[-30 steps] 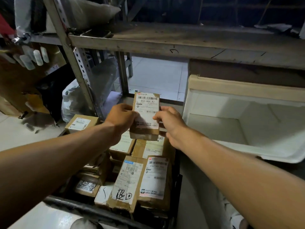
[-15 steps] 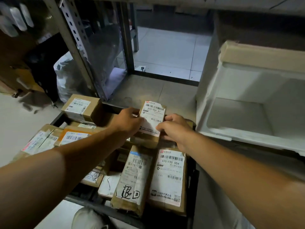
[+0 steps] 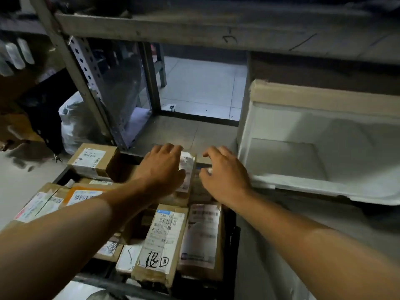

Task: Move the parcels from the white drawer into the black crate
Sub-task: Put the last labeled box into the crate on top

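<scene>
Grey floor tiles [image 3: 201,87] run under a perforated steel shelf [image 3: 151,29]. Your left hand [image 3: 161,167] lies flat, fingers straight, on a taped cardboard parcel [image 3: 187,169] atop the boxes filling the black crate [image 3: 232,239]. Your right hand [image 3: 225,172] hovers just beside it, fingers loosely spread, gripping nothing. At right, the white drawer [image 3: 281,131] shows smooth, bare plastic.

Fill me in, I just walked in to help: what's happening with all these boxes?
A person is packing parcels into the black crate, which is already piled high. The left hand rests on a small parcel laid on the pile at the far end, and the right hand hovers open beside it. The white drawer to the right looks empty.
</scene>
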Available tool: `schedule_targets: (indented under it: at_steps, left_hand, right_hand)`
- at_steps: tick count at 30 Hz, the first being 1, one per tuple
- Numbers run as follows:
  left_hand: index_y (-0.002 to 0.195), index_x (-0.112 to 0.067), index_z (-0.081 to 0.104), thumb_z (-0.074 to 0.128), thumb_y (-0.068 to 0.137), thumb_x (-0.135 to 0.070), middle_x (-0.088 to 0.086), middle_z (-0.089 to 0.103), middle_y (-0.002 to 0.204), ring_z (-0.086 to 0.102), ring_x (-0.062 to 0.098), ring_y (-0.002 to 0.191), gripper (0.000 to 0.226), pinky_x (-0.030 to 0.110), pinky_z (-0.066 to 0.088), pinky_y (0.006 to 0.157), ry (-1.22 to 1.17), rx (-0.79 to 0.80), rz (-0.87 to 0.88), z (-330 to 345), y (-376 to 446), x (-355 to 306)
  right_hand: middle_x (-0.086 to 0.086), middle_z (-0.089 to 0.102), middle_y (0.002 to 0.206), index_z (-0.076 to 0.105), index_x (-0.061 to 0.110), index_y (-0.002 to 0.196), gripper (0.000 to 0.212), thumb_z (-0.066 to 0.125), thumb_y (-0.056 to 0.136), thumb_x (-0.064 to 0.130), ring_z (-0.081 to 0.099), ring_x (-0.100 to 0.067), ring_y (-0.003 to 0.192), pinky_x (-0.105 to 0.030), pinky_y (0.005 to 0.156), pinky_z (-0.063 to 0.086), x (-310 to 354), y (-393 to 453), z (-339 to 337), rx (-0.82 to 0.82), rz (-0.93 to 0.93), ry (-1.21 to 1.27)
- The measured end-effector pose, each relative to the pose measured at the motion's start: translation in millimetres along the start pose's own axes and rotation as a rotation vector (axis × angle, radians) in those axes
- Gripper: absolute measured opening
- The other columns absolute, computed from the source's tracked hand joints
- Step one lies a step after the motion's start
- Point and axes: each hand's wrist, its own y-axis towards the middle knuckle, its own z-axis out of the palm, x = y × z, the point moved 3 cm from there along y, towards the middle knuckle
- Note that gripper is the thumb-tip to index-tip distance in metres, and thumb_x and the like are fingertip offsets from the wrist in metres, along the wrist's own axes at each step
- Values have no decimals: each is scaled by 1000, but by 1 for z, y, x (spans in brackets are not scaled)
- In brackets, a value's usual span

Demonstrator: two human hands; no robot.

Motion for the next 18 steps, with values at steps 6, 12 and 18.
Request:
schedule_targets:
  at_steps: [6, 12, 18]
  left_hand:
    - [159, -27, 9, 55, 96, -50, 7, 4, 168, -1, 31, 154, 81, 51, 8, 123, 172, -112, 263, -46, -3, -99]
    - [159, -24, 5, 52, 98, -47, 9, -1, 168, -5, 32, 154, 81, 51, 3, 123, 106, -289, 409, -68, 3, -192]
    - [149, -20, 36, 65, 89, -41, 8, 41, 146, 39, 29, 133, 70, 43, 35, 108, 176, -404, 497, -44, 39, -246]
  right_hand:
    - [-4, 46, 147, 46, 20, 147, 53, 53, 94, 25, 40, -25, 134, -38, 110, 35, -36, -47, -92, -232, -119, -371]
    - [-11, 52, 145, 53, 14, 143, 64, 68, 81, 17, 46, -33, 134, -47, 107, 41, -105, -74, -163, -379, -18, -571]
    - [-10, 60, 133, 61, 12, 132, 59, 75, 74, 12, 56, -33, 121, -47, 95, 48, -173, -59, -184, -469, 40, -626]
